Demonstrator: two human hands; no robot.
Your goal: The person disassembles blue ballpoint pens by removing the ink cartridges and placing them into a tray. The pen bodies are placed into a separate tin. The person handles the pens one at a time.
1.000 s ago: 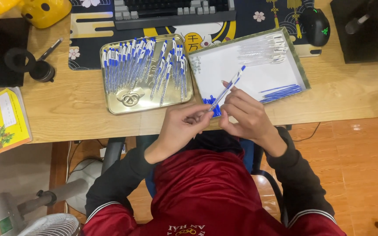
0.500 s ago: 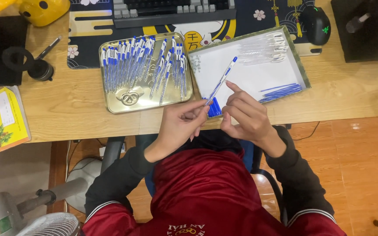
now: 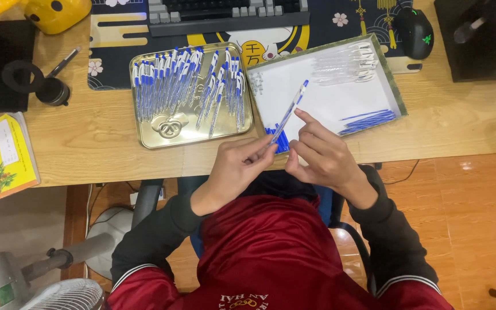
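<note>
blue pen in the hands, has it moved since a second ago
Yes. The blue pen has swung more upright; its tip sits nearer the gold tray side of the white box.

A rectangular printed booklet [image 3: 1, 158], yellow with green and a pictured building, lies at the near left table edge. A small green-and-white label [image 3: 0, 295] sits on the fan base, near left.
</note>
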